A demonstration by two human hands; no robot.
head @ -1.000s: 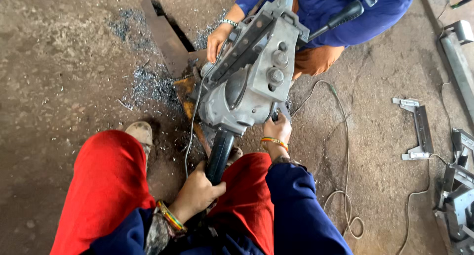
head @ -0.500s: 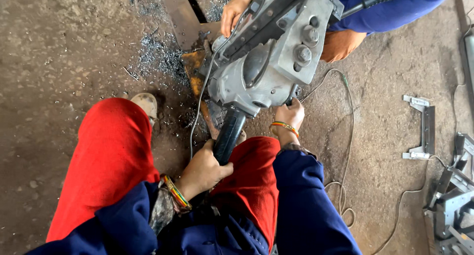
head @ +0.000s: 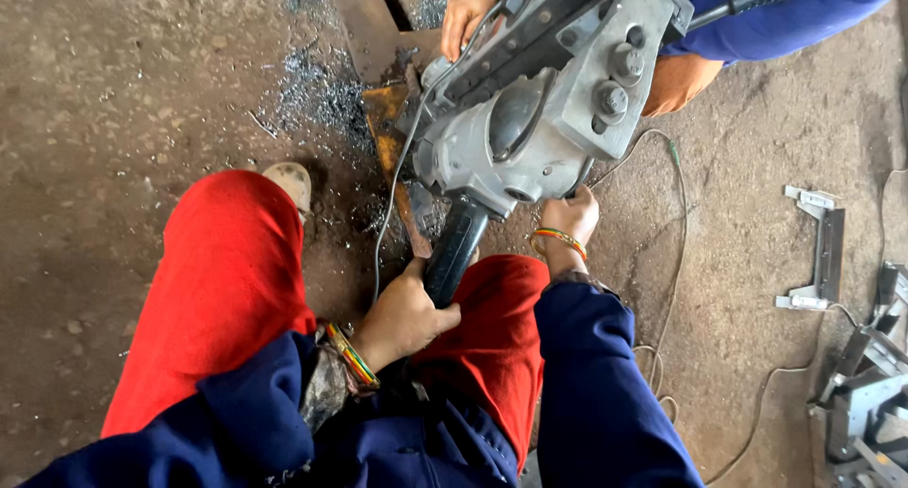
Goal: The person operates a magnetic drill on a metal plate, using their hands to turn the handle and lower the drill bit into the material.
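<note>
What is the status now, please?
Left hand grips black handle. Right hand under grey metal power tool. Co-worker's hand at its far end.

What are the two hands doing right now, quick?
Left hand: closed around the black handle of the grey machine.
Right hand: pressed on the machine's underside; fingers hidden, grip cannot be told.

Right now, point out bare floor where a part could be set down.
Bare concrete floor left of the red knee; another patch between the cable and the metal bracket. Crowded around the grey machine and steel shavings.
</note>
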